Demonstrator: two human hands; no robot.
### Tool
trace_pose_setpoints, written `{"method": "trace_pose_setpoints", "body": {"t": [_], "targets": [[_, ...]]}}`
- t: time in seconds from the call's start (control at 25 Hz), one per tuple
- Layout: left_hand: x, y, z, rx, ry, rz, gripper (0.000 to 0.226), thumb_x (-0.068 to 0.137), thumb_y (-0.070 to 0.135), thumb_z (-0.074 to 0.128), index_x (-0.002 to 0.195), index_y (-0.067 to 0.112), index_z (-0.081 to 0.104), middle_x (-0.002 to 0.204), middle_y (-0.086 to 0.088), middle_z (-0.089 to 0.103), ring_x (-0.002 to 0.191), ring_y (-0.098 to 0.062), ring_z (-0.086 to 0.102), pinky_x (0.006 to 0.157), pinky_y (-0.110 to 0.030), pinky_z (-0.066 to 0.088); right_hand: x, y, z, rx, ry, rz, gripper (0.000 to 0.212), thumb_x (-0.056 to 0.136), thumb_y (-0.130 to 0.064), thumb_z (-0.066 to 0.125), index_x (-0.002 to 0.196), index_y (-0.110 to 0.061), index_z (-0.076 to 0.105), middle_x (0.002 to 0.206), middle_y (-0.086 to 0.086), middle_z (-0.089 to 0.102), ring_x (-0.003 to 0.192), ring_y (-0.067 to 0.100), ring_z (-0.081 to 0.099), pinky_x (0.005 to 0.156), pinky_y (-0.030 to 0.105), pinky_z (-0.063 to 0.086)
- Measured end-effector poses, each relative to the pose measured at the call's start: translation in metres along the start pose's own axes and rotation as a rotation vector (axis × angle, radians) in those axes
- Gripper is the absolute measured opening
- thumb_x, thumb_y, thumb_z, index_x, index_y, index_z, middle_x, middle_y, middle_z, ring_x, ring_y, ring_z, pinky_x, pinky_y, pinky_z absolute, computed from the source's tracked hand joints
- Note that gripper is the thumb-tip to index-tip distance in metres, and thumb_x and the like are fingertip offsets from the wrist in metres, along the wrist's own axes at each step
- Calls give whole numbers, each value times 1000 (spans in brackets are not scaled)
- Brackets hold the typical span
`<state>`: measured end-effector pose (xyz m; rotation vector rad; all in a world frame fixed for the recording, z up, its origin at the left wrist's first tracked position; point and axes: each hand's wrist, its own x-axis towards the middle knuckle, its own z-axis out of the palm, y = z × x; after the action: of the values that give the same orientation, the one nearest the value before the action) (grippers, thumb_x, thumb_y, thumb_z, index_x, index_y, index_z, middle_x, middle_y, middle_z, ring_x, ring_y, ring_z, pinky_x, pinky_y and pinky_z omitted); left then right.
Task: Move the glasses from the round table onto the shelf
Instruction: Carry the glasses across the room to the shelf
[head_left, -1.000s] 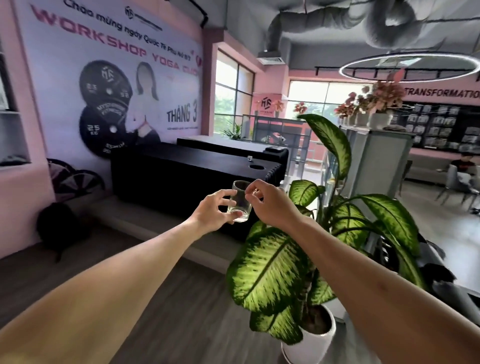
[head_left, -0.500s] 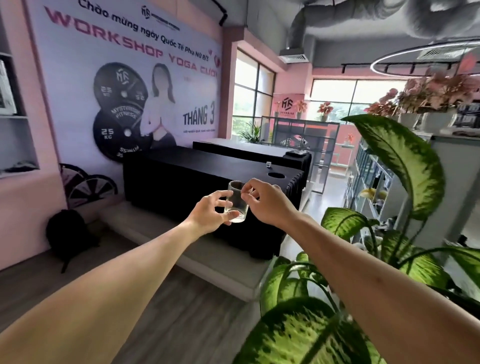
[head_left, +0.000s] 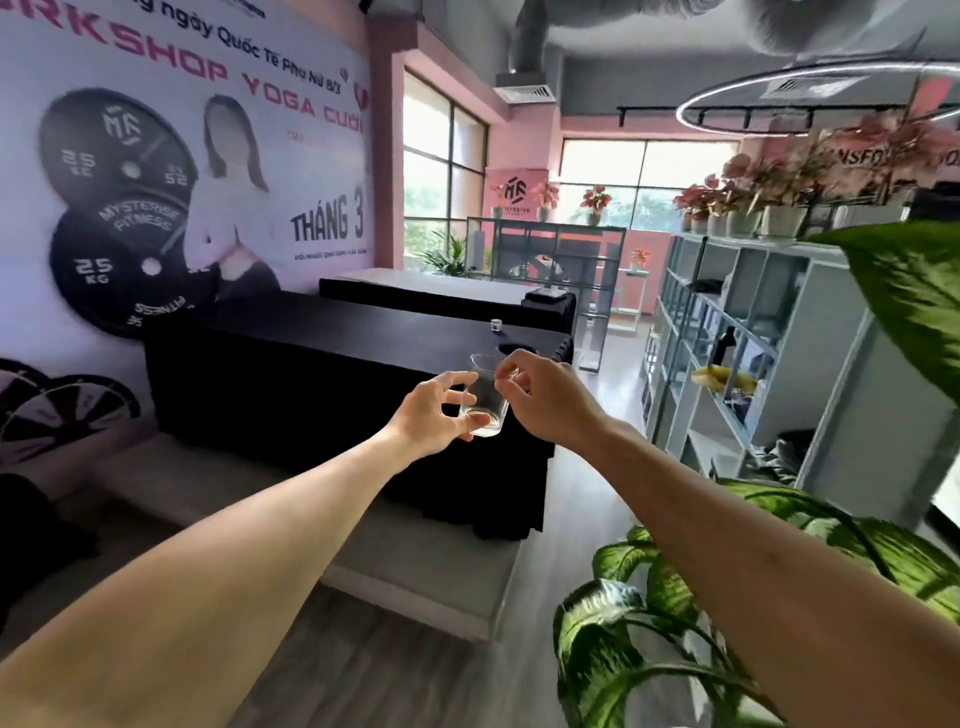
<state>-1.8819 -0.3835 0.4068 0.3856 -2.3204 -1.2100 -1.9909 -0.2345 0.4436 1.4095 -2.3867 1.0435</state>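
Note:
A small clear drinking glass (head_left: 485, 397) is held up in the air at arm's length, in front of a black-draped table. My left hand (head_left: 428, 415) holds its lower part, thumb under the base and fingers curled on its left side. My right hand (head_left: 545, 397) pinches the rim from the right. A grey open shelf unit (head_left: 779, 332) stands to the right, with several compartments. Another small glass (head_left: 496, 325) sits far off on the black table. No round table is in view.
The long black-draped table (head_left: 332, 364) on a low grey platform (head_left: 415, 561) fills the middle left. A large-leaved potted plant (head_left: 649, 623) crowds the lower right. Potted pink flowers (head_left: 769, 187) line the shelf top. A wood-floor aisle (head_left: 613, 395) runs between table and shelf.
The view has swung and moved forward past the plant, bringing the grey shelf into sight on the right. Both hands keep the same hold on the glass.

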Motion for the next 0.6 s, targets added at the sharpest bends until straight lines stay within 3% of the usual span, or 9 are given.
{"method": "trace_pose_setpoints", "body": {"t": [0.28,0.4,0.6], "targets": [[119,-39,36,-45,-70,-2,71,79,32,80,142,25,47,124,-1,65,73,-15,75,80,-25,56,89,82,19,-36,38,40,9,90,-33,58,87,-41,60,71,-14,67,65,4,63,63,27,53],[176,-63,33,-41,-56,-19,70,81,32,79,143,24,46,125,-3,65,73,-15,75,78,-25,57,146,113,38,-12,16,11,8,89,-35,59,88,-42,62,72,-13,68,67,5,64,66,28,53],[256,-100,-1,-9,50,-73,68,81,34,79,141,28,47,125,1,64,74,-12,75,87,-33,57,252,131,76,49,-39,-75,12,86,-37,60,95,-39,68,80,-12,71,74,7,67,73,30,56]]}}
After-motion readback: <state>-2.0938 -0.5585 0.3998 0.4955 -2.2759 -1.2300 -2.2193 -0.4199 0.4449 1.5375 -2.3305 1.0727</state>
